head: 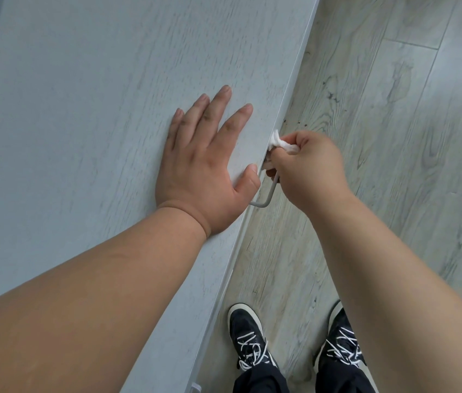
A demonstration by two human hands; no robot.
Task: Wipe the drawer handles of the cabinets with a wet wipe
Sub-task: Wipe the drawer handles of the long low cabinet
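At the worktop (82, 123) edge | your right grip (310, 173) is clutching the wipe (281, 143) against the handle (267, 197), far end | your left grip (198, 168) is lying flat, open, on top | step: you're wiping this handle | next: likely sliding toward its near bend

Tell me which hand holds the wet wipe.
The right hand, curled round the wipe at the handle; the left hand lies flat on the cabinet top.
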